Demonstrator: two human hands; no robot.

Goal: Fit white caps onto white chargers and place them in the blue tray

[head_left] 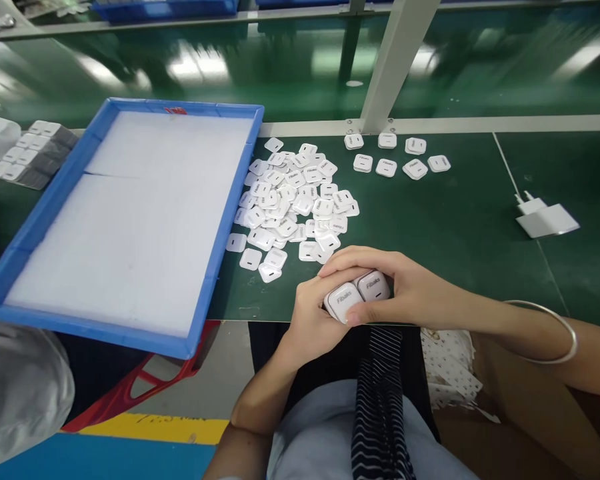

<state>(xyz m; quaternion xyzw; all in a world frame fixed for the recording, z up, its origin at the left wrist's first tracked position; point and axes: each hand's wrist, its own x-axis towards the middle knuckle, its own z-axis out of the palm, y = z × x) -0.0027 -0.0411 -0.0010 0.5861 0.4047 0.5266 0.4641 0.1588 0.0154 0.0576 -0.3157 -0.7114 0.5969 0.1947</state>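
Two white rounded-square pieces with printed tops, a left one [343, 302] and a right one [373, 287], sit side by side between my hands at the table's front edge. My left hand [313, 317] is wrapped round them from the left. From the right, my right hand [390, 283] closes over them, its fingers across the far side and its thumb on the near side. Whatever lies beneath the two tops is hidden by my hands. Just beyond my hands, a loose pile of white square caps [295, 200] spreads over the green table [430, 233].
A blue-rimmed tray [217, 213] with a white lining stands left of the pile. Several caps [386, 167] lie at the back, before a metal post [397, 60]. A white plug adapter [547, 219] is at right. Stacked white blocks [33, 152] and a person's sleeve [20, 387] are at left.
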